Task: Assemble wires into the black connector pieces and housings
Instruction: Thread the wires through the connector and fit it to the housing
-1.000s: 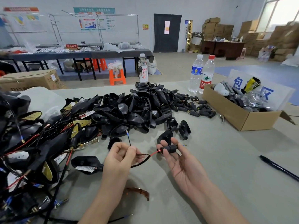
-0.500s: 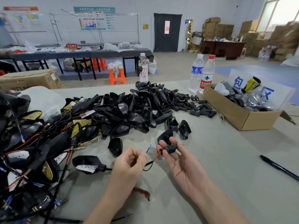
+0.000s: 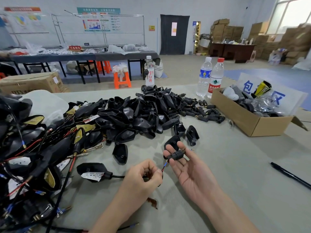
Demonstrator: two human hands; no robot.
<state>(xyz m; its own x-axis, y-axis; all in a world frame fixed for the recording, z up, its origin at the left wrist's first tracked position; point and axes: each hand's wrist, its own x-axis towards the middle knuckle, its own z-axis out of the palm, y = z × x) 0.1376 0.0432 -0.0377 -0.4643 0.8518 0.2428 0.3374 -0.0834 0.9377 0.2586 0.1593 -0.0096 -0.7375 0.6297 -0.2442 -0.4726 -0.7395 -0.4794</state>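
Pinching a black connector piece [image 3: 178, 154] between thumb and fingertips, the right hand [image 3: 190, 172] lies palm up just in front of the pile of housings [image 3: 134, 115]. The left hand [image 3: 144, 174], also in front of the pile, curls round the wires [image 3: 164, 166], their red and blue ends at the connector's near end. Right of the pile are two water bottles [image 3: 204, 76], a cardboard box [image 3: 249, 121] and a pen [image 3: 291, 175].
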